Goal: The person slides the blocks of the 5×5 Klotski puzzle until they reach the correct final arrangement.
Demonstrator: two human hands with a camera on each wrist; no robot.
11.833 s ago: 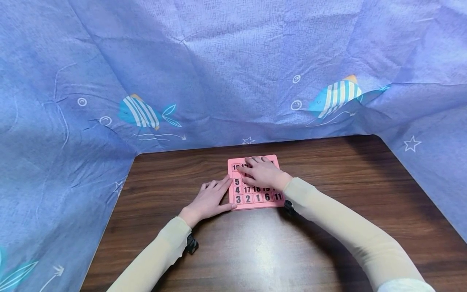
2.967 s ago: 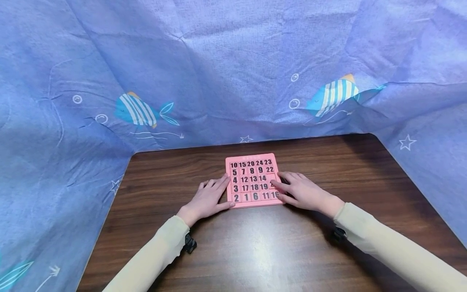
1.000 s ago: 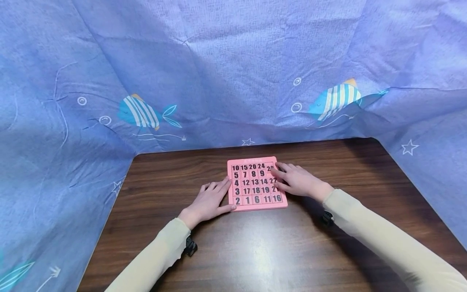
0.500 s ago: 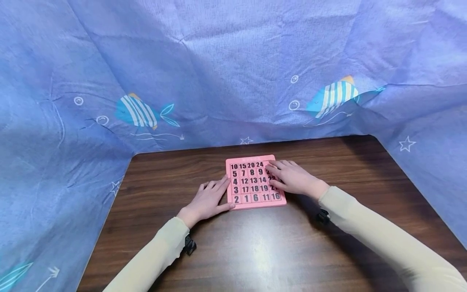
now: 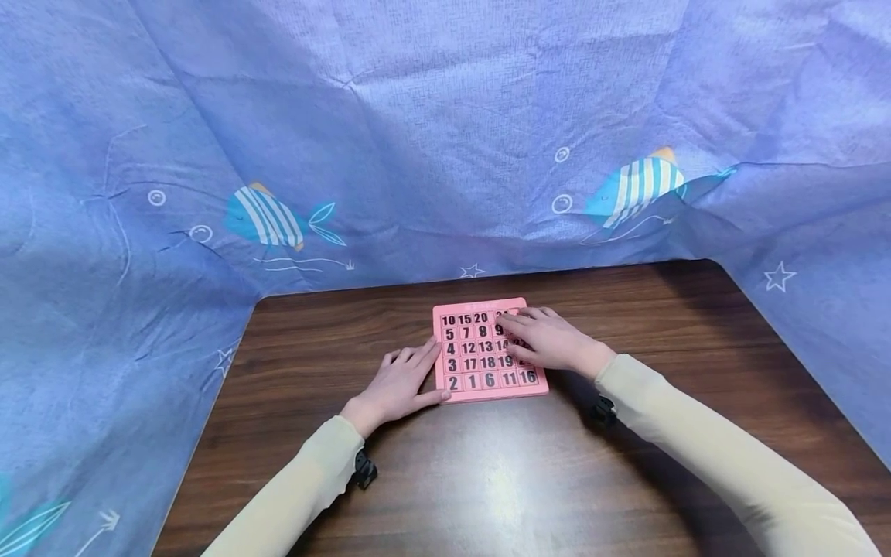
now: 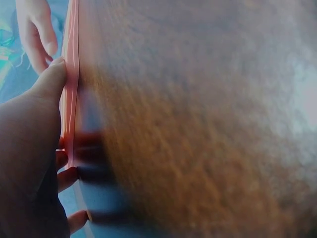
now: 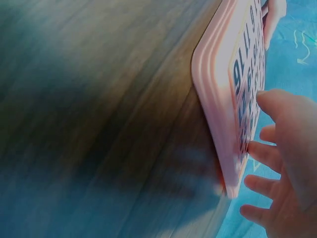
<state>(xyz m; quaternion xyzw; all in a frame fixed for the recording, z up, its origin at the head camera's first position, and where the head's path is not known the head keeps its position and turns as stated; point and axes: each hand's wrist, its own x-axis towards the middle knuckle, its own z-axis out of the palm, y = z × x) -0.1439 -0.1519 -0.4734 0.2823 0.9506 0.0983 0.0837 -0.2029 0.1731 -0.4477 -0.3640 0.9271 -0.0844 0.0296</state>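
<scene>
A pink number slide puzzle point(image 5: 490, 396) lies flat on the table, its tiles printed with black numbers in rows. Along its left edge rests my left hand point(image 5: 395, 387), with the thumb at the near left corner; in the left wrist view that thumb point(image 6: 53, 79) touches the puzzle's side. My right hand point(image 5: 550, 340) reaches in from the right, fingertips on the upper right tiles around the 24, with a gap between the 20 and the 24. It covers some right-hand numbers. In the right wrist view its fingers point(image 7: 265, 156) are spread at the tile face.
The dark wood-grain table point(image 5: 418, 495) extends around the puzzle, with light glaring off its near part. Behind it hangs a blue cloth point(image 5: 445, 155) printed with striped fish. A black wrist device point(image 5: 364, 469) sits at the left cuff.
Over three seconds the 22 and 23 tiles have slid down the right column. The 24 has now shifted right, while my right hand moved up, then left. My left hand has stayed put.
</scene>
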